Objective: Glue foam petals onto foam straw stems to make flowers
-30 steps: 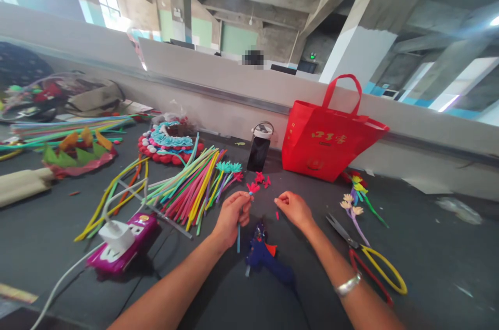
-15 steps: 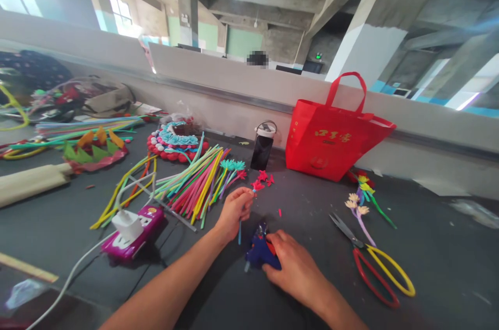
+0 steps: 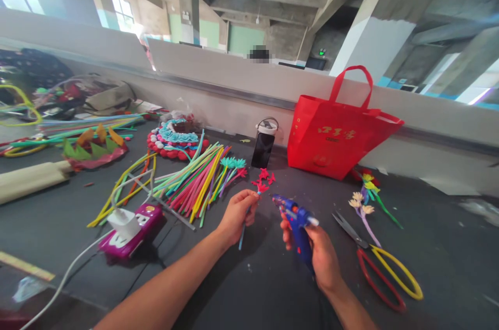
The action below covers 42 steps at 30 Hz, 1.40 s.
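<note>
My left hand is closed in a pinch on a thin blue stem topped with a small red paper flower. My right hand grips a blue glue gun, lifted off the table, its nozzle pointing up-left at the red flower and a short way from it. Both hands hover above the dark table just in front of me.
A fan of coloured stems lies to the left, near a magenta power strip with a white plug. Scissors and finished flowers lie to the right. A red bag and a dark bottle stand behind.
My right hand went from near the flower down to the glue gun on the table, took hold of it and raised it toward the flower. My left hand kept its hold.
</note>
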Each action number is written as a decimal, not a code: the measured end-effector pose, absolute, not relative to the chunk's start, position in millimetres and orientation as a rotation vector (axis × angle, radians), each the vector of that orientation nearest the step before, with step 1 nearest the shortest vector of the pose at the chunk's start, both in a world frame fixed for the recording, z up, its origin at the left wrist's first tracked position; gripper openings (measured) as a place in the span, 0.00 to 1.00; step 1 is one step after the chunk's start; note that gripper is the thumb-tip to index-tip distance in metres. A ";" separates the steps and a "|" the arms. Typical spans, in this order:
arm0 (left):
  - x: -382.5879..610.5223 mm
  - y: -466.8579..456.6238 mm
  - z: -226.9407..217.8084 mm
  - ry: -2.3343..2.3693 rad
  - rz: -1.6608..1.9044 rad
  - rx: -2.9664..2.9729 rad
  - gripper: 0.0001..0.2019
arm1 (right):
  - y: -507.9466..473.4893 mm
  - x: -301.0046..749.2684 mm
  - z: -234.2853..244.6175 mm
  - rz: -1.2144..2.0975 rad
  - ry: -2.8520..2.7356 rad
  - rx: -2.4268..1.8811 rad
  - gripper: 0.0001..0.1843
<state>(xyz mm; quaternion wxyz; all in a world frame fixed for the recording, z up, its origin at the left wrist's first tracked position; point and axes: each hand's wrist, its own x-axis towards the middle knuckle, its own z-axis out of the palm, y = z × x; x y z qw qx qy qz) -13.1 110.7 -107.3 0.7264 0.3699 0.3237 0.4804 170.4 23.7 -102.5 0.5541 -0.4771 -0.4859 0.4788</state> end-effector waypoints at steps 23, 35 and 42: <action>-13.4 120.1 -115.8 0.781 1.175 0.764 0.10 | -47.2 104.9 -132.4 -0.046 -2.092 -1.729 0.31; -13.1 119.1 -115.6 0.742 1.104 0.788 0.09 | -15.0 152.3 -71.6 1.007 -1.134 -1.149 0.14; -15.4 120.2 -116.9 0.739 1.117 0.794 0.09 | 34.2 155.7 -50.2 1.359 -0.843 -0.736 0.17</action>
